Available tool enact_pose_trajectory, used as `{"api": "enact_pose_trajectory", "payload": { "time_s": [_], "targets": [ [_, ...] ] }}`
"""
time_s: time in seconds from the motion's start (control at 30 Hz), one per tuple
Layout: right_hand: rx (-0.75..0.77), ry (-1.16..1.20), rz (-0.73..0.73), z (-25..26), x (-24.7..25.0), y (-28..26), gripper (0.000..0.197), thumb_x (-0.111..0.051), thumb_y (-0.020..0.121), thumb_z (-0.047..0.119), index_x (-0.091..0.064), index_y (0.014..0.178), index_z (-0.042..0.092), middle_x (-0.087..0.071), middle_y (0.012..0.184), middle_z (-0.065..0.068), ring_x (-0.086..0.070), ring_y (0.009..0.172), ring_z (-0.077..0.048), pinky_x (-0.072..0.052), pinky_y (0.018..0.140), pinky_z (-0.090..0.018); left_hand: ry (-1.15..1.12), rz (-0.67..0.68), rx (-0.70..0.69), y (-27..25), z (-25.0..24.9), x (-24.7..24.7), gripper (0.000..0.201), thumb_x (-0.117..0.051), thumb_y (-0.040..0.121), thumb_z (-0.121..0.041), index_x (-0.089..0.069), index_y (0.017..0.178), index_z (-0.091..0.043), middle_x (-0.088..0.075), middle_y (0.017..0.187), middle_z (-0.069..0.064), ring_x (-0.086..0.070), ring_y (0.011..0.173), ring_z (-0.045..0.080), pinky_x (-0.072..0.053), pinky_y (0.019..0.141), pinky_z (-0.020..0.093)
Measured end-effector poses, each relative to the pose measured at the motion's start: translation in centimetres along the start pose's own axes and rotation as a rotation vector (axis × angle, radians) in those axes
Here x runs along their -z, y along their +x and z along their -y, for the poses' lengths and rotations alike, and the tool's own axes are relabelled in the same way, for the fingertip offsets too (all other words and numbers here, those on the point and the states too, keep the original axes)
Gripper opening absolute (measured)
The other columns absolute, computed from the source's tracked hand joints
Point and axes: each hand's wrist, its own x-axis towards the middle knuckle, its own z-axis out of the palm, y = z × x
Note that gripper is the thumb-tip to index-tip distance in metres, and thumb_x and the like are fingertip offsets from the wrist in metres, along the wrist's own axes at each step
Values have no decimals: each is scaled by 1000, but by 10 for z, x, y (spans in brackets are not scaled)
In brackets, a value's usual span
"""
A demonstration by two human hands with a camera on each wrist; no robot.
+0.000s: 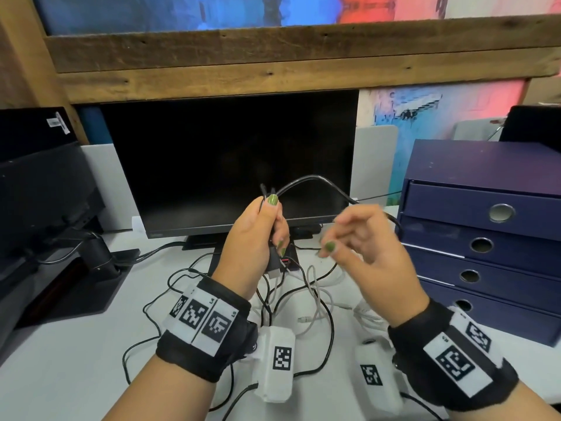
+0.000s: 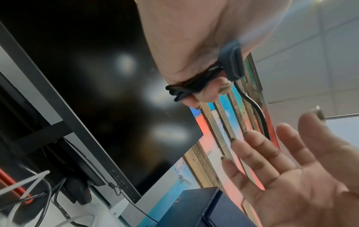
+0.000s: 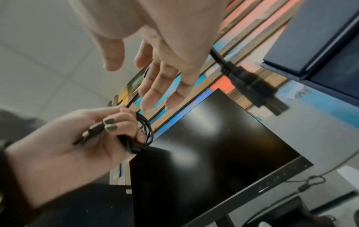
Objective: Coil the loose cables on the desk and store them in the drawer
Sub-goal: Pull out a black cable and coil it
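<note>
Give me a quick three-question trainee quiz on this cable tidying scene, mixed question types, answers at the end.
1. True or false: the left hand holds loops of the black cable.
2. Multiple choice: the right hand is A) gripping a white cable, B) open with fingers spread, C) pulling a drawer handle.
3. Fill in: the drawers of the blue unit are all ____.

Key:
1. True; the loops show bunched in its fingers in the right wrist view.
2. B; the black cable runs past it, but its fingers are not curled round anything.
3. Closed; the white cables lie loose on the desk.
</note>
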Motion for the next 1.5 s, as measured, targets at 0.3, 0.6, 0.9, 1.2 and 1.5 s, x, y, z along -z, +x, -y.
{"api": "enact_pose_trajectory", "payload": {
  "time_s": [0.3, 0.6, 0.9, 1.2, 1.5],
  "targets": [
    [-123, -31, -378, -10, 12, 34, 27, -42, 100, 17, -62, 119, 15, -71, 103, 2, -67, 98, -9, -55, 87, -30, -256, 431, 92, -12, -2, -4, 32, -31, 98, -28, -49, 83, -6, -37, 52, 0, -35, 45, 14, -31, 55, 27],
    [-378, -213, 213, -15, -31, 25, 38, -51, 93, 8, -46, 77, 42, -52, 73, 18, -51, 65, 7, -44, 65, -9, -496, 498, 73, -12, -9, -11, 28, -33, 95, -31, -42, 80, -10, -40, 52, -2, -36, 46, 13, -25, 58, 34],
    [-418, -433, 446, -22, -38, 7, 18, -63, 84, 19, -62, 102, 21, -55, 73, 9, -49, 63, -4, -40, 59, -11, -262, 177, -6, -10, 2, -9, 27, -33, 97, -30, -48, 82, -14, -58, 63, 6, -59, 66, 26, -50, 86, 42],
    [-489, -103, 403, -4, -22, 3, 18, -52, 93, 9, -59, 100, 24, -71, 79, -4, -65, 55, -22, -55, 68, -35, 191, 14, -29, -5, -2, -1, 32, -27, 104, -27, -48, 95, -5, -75, 91, 1, -71, 91, 13, -42, 102, 46],
    [-342, -43, 398, 19, -4, 12, 24, -57, 80, -5, -57, 81, 19, -65, 67, -8, -61, 59, -22, -55, 60, -33, 563, 39, 15, -11, 4, 1, 27, -39, 100, -27, -41, 77, -15, -48, 54, -9, -45, 49, -1, -35, 48, 13]
  ]
}}
